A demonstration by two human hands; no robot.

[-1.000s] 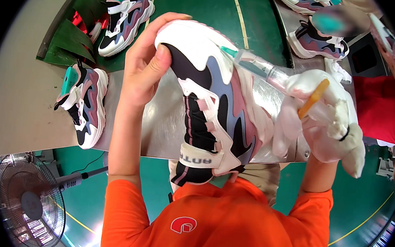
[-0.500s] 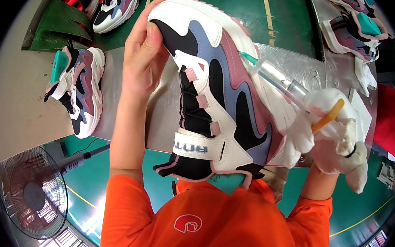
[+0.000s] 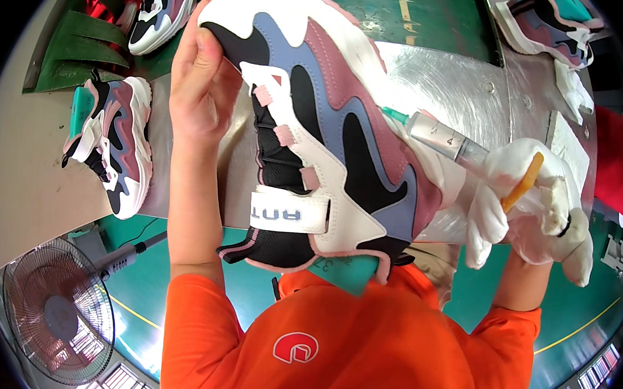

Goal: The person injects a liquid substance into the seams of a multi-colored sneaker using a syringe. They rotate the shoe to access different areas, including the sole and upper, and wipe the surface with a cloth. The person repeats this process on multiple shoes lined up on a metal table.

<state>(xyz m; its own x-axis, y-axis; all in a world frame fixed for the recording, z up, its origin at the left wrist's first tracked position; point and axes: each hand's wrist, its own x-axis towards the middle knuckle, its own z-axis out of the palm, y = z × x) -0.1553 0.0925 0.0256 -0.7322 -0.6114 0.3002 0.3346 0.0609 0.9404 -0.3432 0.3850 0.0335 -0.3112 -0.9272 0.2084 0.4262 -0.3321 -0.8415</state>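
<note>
A sneaker (image 3: pixel 369 155) in white, black, mauve and blue-grey is held up sideways in front of me, toe pointing away. My bare left hand (image 3: pixel 202 91) is closed around its toe, thumb on the upper and the other fingers mostly hidden behind. In its white glove, my right hand (image 3: pixel 526 204) grips a clear syringe (image 3: pixel 440 137). The syringe's green tip (image 3: pixel 395 115) is at the seam between the upper and the white sole; whether it touches I cannot tell. A flat yellow-orange stick (image 3: pixel 523 183) pokes out between the gloved fingers. Teal padding (image 3: pixel 349 272) shows at the shoe's opening.
Similar sneakers stand at the left (image 3: pixel 114 142), far left (image 3: pixel 167 7) and far right (image 3: pixel 548 26). Beneath the work is a metal table (image 3: pixel 452 77), with a green belt (image 3: pixel 443 15) beyond. White paper (image 3: pixel 573 92) lies at the right; a fan (image 3: pixel 60 317) stands lower left.
The sneaker and my left hand have shifted to the left. My right hand has moved slightly right with the syringe, which now lies flatter, its tip still beside the sole seam.
</note>
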